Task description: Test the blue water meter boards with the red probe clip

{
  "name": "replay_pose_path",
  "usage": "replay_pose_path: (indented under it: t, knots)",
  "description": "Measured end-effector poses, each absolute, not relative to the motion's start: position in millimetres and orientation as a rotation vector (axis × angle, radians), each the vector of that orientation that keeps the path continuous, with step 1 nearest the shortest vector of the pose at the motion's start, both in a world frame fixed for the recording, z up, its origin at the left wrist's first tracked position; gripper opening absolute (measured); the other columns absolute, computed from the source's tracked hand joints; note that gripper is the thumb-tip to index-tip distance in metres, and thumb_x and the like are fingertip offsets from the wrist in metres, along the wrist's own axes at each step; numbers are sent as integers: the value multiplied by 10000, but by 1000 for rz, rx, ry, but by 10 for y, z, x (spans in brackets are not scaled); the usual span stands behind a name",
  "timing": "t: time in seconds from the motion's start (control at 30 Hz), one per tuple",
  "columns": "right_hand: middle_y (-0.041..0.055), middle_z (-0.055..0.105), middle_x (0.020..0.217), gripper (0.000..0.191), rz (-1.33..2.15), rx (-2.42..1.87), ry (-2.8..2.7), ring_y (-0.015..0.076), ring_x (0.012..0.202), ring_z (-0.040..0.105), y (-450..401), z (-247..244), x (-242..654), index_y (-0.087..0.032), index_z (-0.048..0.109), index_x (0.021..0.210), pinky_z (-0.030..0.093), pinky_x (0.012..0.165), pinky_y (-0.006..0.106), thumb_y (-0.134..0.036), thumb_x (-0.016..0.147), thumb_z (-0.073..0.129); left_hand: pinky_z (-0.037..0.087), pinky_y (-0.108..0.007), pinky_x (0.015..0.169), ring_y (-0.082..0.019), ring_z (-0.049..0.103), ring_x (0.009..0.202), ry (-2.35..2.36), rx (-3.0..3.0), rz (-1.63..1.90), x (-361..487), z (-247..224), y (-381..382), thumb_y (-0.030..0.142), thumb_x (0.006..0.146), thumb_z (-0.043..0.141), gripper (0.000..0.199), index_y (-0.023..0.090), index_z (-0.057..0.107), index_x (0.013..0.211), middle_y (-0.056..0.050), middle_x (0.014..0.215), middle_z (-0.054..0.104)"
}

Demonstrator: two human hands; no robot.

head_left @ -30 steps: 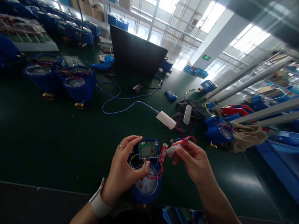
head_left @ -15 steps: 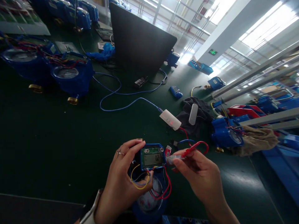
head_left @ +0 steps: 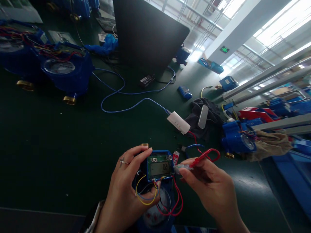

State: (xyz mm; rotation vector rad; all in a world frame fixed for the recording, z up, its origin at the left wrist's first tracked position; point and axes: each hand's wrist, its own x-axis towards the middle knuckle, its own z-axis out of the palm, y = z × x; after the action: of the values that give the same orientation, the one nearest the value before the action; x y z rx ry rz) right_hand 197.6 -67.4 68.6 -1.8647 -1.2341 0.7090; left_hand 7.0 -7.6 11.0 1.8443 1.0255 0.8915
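My left hand [head_left: 126, 187] is closed around the side of a blue-framed display unit [head_left: 159, 169] with a green circuit board and a small LCD showing digits. Below it sits a round-faced blue meter body [head_left: 154, 213], partly behind my fingers. Yellow, blue and red wires [head_left: 178, 204] loop from the unit's lower edge. Between thumb and fingers, my right hand [head_left: 213, 184] pinches a grey probe-like connector [head_left: 182, 168] with a red cable [head_left: 205, 156]. Its tip meets the unit's right edge; the exact contact is unclear. A red-and-white cylinder [head_left: 175, 158] lies just behind.
A white box [head_left: 178, 123] joins a blue cable [head_left: 133, 94] and the red one. Behind stands a large dark screen [head_left: 148, 35]. More blue meters [head_left: 64, 71] sit at left, another meter [head_left: 236, 139] at right. A dark cloth [head_left: 194, 115] lies under a grey bar [head_left: 203, 116].
The red light seen on the white box no longer shows. The view has shifted slightly; both hands keep nearly the same hold on the display unit and connector.
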Motion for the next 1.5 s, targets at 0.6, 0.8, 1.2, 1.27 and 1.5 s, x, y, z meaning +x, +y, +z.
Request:
replay_pose_path:
  t: [0.6, 0.8, 1.2, 1.27, 1.5]
  knots:
    - [4, 712, 677, 139, 820, -1971, -1065, 143, 549, 659, -636, 743, 1921, -203, 695, 751, 545, 494, 229, -330, 758, 751, 525, -467, 951, -293, 571, 1180, 988, 1874, 866, 52, 125, -57, 186, 762, 685, 562, 293, 482, 1275, -80, 1296, 553]
    - [-3, 710, 671, 125, 824, -1968, -1030, 136, 543, 646, -633, 751, 1893, -203, 701, 752, 520, 491, 227, -315, 750, 757, 522, -485, 949, -293, 568, 1185, 997, 1880, 870, 52, 125, -67, 159, 764, 668, 545, 271, 487, 1266, -89, 1297, 553]
    - [0, 713, 681, 145, 848, -1975, -1004, 140, 562, 651, -655, 725, 1921, -206, 696, 757, 537, 511, 226, -336, 750, 761, 512, -454, 964, -277, 564, 1189, 987, 1878, 882, 57, 120, -57, 157, 750, 673, 557, 272, 493, 1264, -77, 1296, 556]
    - [3, 714, 683, 150, 853, -1982, -1004, 144, 564, 656, -658, 726, 1923, -204, 696, 761, 545, 516, 231, -340, 751, 758, 513, -455, 962, -277, 564, 1189, 988, 1875, 880, 54, 121, -61, 159, 752, 672, 554, 271, 494, 1264, -77, 1299, 553]
    - [-14, 710, 683, 133, 870, -1955, -941, 125, 577, 654, -656, 731, 1897, -213, 698, 762, 546, 539, 203, -320, 737, 774, 513, -455, 969, -276, 561, 1194, 979, 1868, 885, 51, 126, -57, 151, 749, 680, 567, 273, 494, 1270, -76, 1300, 553]
